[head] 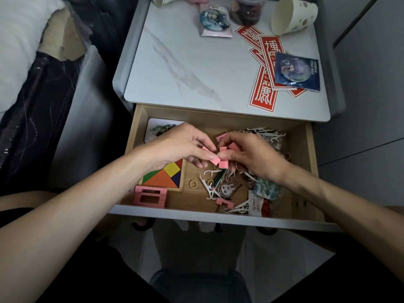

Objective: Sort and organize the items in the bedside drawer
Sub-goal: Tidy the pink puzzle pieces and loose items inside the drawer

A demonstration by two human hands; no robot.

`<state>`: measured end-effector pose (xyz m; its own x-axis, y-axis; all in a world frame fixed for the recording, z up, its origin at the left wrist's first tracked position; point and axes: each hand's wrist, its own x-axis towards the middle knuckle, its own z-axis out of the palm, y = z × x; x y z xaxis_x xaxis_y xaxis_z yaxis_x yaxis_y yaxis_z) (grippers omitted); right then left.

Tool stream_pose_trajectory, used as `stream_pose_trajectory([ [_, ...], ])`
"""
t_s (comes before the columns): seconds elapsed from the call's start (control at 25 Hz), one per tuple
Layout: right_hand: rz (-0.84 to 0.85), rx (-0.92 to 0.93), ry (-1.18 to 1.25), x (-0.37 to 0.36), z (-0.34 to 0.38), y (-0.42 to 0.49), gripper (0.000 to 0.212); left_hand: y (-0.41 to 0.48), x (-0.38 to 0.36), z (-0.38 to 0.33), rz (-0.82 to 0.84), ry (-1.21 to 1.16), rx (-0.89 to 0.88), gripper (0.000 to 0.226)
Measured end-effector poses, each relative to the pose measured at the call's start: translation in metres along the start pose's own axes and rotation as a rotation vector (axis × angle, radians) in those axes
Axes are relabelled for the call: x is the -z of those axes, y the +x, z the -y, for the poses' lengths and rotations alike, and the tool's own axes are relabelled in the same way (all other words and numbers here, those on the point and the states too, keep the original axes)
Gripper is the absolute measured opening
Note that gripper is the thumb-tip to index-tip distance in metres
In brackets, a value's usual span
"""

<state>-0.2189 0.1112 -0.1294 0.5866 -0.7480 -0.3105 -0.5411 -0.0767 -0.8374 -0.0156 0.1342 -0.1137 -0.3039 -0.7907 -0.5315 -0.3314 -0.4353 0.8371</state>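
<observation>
The wooden bedside drawer (310,149) stands pulled open below me. Both hands hover over its middle. My left hand (181,145) pinches a small pink block (213,159) between thumb and fingers. My right hand (251,156) grips several pink blocks (224,164), touching the left hand's block. A coloured tangram in a wooden frame (166,177) lies at the drawer's left, partly under my left hand. Assembled pink frame pieces (149,196) sit in the front left corner. White floss picks (209,184), rubber bands (193,183) and a rabbit charm (227,190) are scattered in the middle.
On the marble nightstand top (175,68) lie red paper slips (265,84), a blue badge packet (297,72), a round badge (214,19), a dark jar (247,12) and a tipped paper cup (293,15). A picture card (159,129) lies at the drawer's back left. A bed (26,62) is at left.
</observation>
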Motion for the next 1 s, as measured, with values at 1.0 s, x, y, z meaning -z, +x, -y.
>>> stream_pose_trajectory([
  [1.0,-0.247,-0.023,0.296,-0.016,0.004,0.000,0.016,0.005,-0.004,0.001,-0.167,-0.365,0.006,0.015],
])
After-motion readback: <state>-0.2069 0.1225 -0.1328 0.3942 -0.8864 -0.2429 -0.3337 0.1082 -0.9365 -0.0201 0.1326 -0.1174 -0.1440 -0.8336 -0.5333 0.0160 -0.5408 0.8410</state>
